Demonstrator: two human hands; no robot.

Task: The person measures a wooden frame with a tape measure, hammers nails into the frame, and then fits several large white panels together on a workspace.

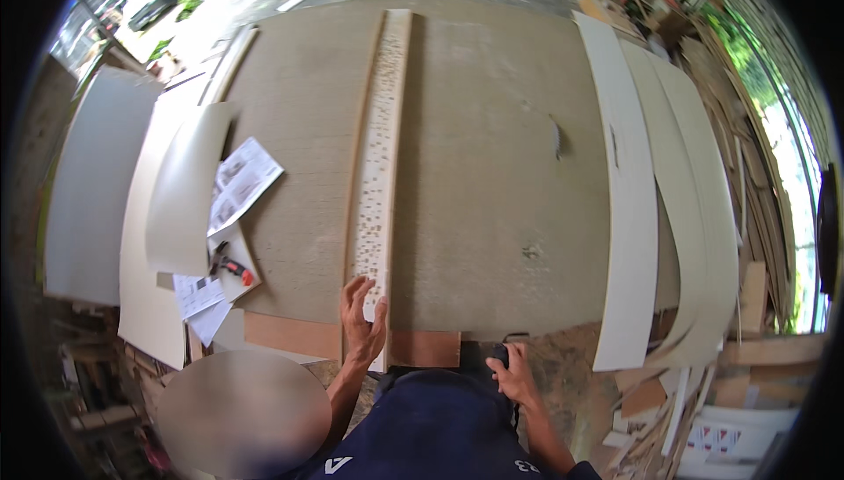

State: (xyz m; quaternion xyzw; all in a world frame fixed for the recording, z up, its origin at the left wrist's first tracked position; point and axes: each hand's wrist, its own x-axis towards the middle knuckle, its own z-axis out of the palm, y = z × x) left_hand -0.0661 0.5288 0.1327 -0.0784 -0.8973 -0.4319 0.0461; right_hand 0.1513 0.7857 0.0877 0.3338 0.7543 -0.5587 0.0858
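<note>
A long narrow board runs away from me across the large grey-brown tabletop, with raised wooden edges along both sides. Many small brown flecks or bits cover its pale face; I cannot tell which. Over its near end is my left hand, thumb and fingers apart with nothing held; whether the fingertips touch the board is unclear. To the right, just off the table's front edge, my right hand is closed around a black handle. The rest of that handled tool is mostly hidden.
Left on the table lie pale curved sheets, printed papers and a red-and-black hand tool. Long white panels line the right side. Wood offcuts are piled lower right. A blurred oval covers the lower left.
</note>
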